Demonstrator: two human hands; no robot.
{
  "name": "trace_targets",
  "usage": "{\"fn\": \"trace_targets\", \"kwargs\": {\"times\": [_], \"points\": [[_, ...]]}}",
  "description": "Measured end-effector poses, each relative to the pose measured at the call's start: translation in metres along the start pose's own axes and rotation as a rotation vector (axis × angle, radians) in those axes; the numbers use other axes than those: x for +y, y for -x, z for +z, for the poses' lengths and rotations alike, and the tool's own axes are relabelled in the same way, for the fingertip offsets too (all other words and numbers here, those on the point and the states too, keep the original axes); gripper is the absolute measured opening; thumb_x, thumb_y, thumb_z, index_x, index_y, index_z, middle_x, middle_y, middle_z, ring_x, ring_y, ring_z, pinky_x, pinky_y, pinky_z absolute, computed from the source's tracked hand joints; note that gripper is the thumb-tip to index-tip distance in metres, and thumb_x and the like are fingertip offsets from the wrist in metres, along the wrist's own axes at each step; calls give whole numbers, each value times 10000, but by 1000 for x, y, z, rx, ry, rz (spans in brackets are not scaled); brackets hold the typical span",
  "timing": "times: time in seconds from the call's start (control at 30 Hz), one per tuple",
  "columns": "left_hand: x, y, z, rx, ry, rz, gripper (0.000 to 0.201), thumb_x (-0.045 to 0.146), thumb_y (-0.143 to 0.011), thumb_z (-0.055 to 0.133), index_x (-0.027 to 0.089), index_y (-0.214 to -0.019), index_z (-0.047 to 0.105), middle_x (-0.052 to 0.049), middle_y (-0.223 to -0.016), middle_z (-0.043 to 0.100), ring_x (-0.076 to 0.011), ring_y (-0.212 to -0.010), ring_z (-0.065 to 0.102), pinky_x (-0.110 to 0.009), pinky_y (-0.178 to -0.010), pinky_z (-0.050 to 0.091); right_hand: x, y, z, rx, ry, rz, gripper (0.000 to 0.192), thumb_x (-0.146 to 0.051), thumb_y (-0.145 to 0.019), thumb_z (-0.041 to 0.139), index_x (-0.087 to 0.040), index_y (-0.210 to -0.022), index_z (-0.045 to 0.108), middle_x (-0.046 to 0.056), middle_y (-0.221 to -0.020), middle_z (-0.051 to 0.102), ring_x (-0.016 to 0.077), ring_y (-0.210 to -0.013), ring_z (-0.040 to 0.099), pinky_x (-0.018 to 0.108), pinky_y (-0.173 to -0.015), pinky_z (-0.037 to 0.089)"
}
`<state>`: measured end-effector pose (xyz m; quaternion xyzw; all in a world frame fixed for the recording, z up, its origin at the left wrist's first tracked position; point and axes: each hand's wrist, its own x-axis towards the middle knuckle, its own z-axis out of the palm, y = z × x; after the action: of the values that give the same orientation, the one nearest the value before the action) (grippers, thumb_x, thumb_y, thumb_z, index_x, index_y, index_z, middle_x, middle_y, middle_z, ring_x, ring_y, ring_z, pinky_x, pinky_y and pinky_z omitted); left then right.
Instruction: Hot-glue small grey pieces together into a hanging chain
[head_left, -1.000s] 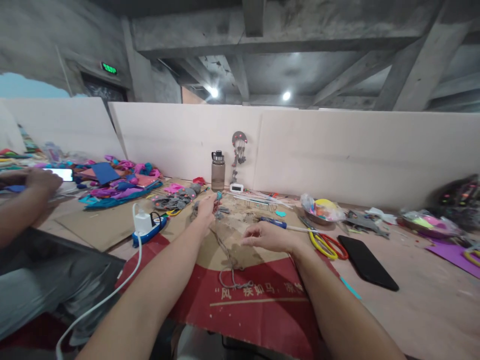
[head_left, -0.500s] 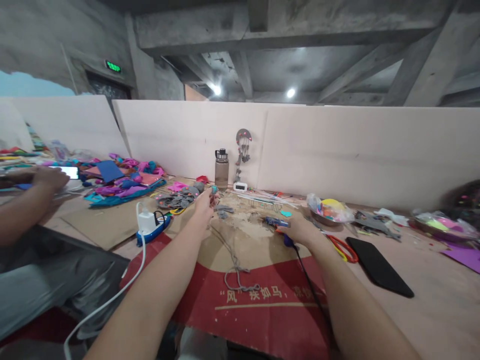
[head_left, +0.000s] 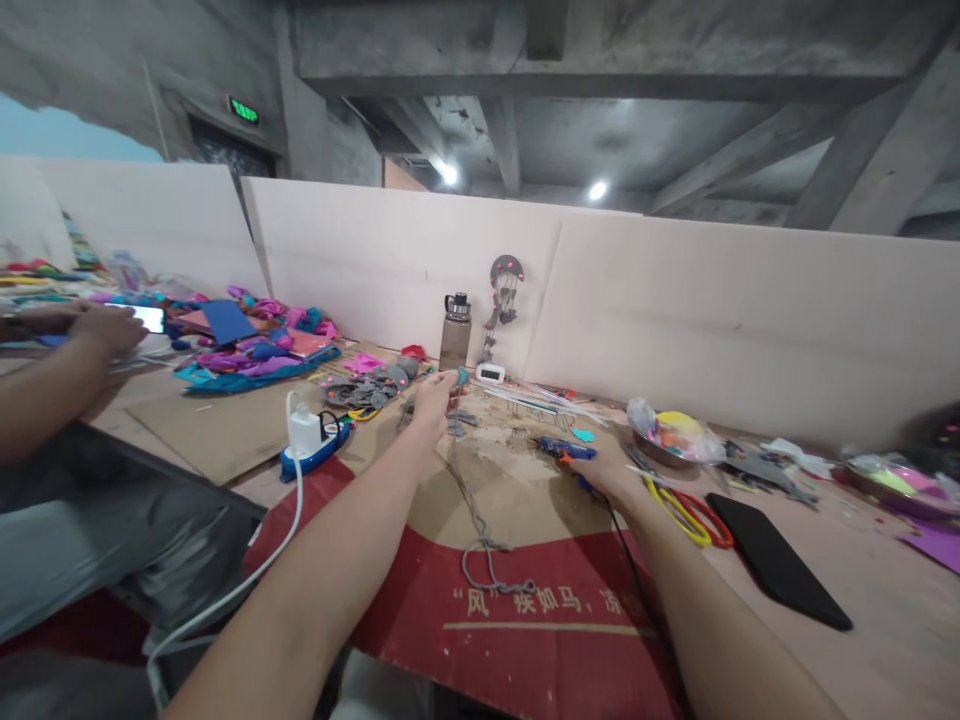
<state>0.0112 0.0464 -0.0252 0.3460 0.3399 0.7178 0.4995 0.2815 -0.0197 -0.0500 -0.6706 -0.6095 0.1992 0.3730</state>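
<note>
My left hand (head_left: 436,402) is raised over the cardboard, its fingers pinched on a small teal piece (head_left: 462,376). Under it lie grey felt scraps (head_left: 463,420). My right hand (head_left: 604,468) is closed at the grip of a blue hot glue gun (head_left: 559,446) with an orange trigger; the palm hides part of the handle. The gun's nozzle points left, low over the cardboard. A flat turquoise piece (head_left: 583,435) lies just beyond the gun. Grey yarn (head_left: 480,545) trails between my forearms.
Scissors with yellow handles (head_left: 679,515) and red handles (head_left: 705,520) and a black phone (head_left: 776,560) lie right. A bottle (head_left: 455,335) and white clock (head_left: 490,373) stand at the back. Left are a power strip (head_left: 315,450), colourful fabric (head_left: 255,350) and another person's hands (head_left: 109,330).
The view has tilted and shifted slightly. My left hand has moved a little right and away from me with the teal piece. My right hand stays at the glue gun; more of the yellow scissors shows.
</note>
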Motion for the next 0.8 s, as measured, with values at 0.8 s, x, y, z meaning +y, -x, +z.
{"fn": "trace_targets", "kwargs": {"times": [0.8], "points": [[-17, 36, 28, -267, -59, -24, 203, 273, -616, 737, 114, -664, 619, -18, -589, 591, -103, -516, 548, -239, -522, 447, -75, 54, 16, 5, -269, -314, 215, -378, -808, 458, -223, -957, 447, 40, -755, 617, 167, -581, 568, 288, -575, 473]]}}
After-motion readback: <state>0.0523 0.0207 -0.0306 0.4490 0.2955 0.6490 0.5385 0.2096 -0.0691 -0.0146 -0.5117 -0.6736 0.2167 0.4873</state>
